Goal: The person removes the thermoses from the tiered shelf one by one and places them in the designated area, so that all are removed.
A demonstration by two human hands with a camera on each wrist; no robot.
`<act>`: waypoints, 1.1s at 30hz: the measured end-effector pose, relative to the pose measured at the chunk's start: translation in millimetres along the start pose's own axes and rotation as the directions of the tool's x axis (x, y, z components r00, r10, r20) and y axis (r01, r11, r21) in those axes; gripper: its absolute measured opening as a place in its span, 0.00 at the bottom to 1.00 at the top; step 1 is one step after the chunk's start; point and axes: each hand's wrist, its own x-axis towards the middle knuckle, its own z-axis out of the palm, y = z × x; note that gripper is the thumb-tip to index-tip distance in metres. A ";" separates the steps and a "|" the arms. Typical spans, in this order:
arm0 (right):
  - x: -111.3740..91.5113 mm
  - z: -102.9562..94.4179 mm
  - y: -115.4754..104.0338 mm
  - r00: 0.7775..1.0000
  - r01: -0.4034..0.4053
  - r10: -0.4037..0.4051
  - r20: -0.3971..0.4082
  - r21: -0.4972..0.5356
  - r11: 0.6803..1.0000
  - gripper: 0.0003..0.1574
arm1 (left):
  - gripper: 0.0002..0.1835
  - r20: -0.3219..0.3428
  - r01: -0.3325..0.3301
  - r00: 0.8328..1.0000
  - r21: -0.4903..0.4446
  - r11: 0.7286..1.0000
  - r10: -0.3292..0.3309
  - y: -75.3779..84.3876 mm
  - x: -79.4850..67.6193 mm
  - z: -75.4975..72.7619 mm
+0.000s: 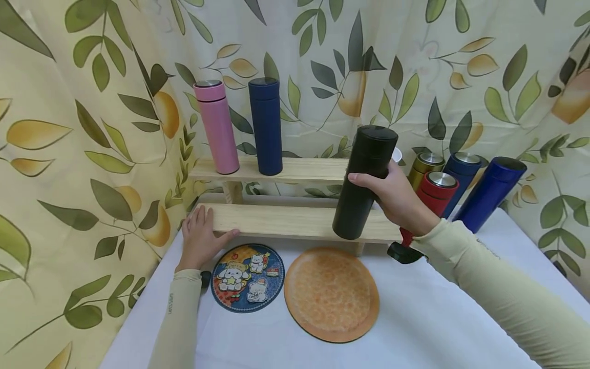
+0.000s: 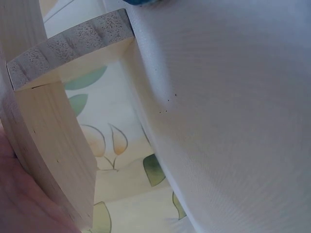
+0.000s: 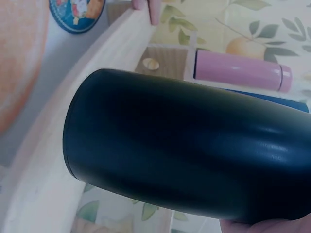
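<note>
My right hand (image 1: 402,197) grips a black thermos bottle (image 1: 352,212) around its body, thumb across the front. The bottle leans a little and overlaps the lower step of a two-step wooden shelf (image 1: 276,220) in the head view. It fills much of the right wrist view, lid end out of frame. At the shelf's left end, my left hand (image 1: 199,243) rests on the lower board with thumb spread along the front edge. On the upper step stand a pink thermos bottle (image 1: 216,128) and a navy thermos bottle (image 1: 266,128), side by side.
Right of the shelf is a cluster of thermos bottles: red (image 1: 435,193), gold (image 1: 425,165), blue (image 1: 461,165) and a tilted bright blue one (image 1: 493,192). A cartoon round mat (image 1: 249,279) and a tan round mat (image 1: 332,294) lie in front. A leaf-patterned curtain (image 1: 313,77) hangs behind.
</note>
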 end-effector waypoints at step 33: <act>-104.9 -105.4 25.4 0.972 0.055 -0.062 -0.226 -0.038 0.998 0.40 | 0.63 0.018 -0.001 1.000 -0.012 1.000 0.002 5.2 -4.2 -5.6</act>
